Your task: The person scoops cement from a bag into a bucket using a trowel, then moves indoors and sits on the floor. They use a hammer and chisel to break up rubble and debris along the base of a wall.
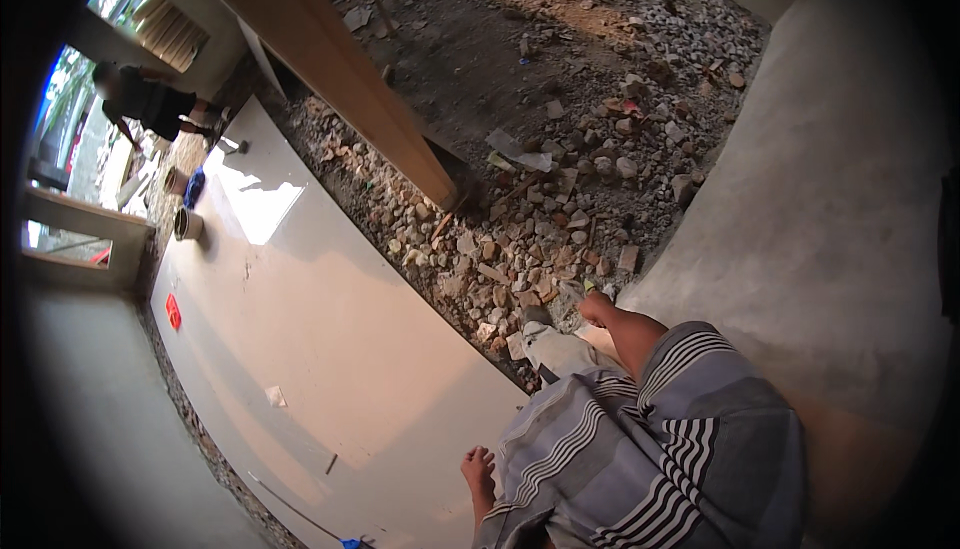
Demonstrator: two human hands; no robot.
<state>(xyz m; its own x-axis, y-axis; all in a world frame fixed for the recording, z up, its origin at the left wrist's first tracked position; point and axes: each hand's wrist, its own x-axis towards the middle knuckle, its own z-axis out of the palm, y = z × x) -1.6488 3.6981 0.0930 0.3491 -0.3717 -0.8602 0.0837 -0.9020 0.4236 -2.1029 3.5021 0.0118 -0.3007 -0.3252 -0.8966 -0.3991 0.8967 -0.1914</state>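
My right hand (597, 309) reaches down beside the wall, its fingers closed around a small yellow-green thing (590, 287). Only a bit of that thing shows, so its kind is unclear. Directly beyond it lie broken stones and rubble (490, 279). My left hand (478, 469) hangs low over the pale floor panel (380, 349), fingers loosely bent and a little apart, with nothing visible in them. My striped grey shirt (620, 439) hides much of the area beneath me, and a pale trouser leg (565, 351) shows beside the rubble.
A wooden post (330, 69) rises from the rubble. Two buckets (188, 225) and a blue cloth (194, 189) stand at the far left, near a stooping person (150, 104). A red item (174, 312), a paper scrap (276, 396) and a thin stick (300, 515) lie on the panel.
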